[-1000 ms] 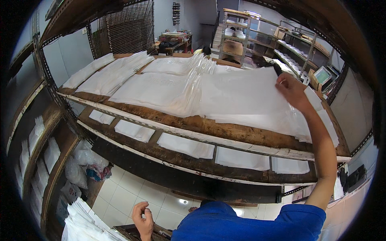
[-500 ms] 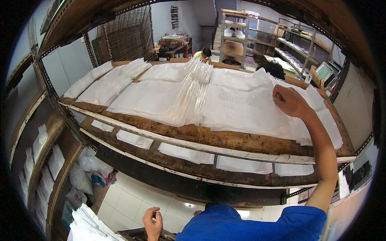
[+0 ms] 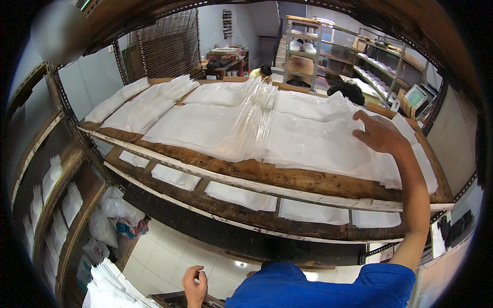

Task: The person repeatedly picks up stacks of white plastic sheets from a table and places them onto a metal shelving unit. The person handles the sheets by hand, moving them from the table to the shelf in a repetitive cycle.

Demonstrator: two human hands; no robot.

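Your right hand (image 3: 382, 134) is open, thumb apart from the fingers, at the right-hand white sheets (image 3: 318, 141); you cannot tell whether it touches them. Your left hand (image 3: 195, 285) curls loosely lower down, whether open or closed being unclear. Thin, glossy and slightly translucent, those sheets lie in a ruffled pile on the upper shelf (image 3: 318, 178) of worn brown wood. Beneath, the lower shelf (image 3: 340, 229) bears five flat white stacks (image 3: 240, 196). Left of that, clear plastic sacks (image 3: 102, 227) bulge, one showing pink and blue contents (image 3: 131, 228).
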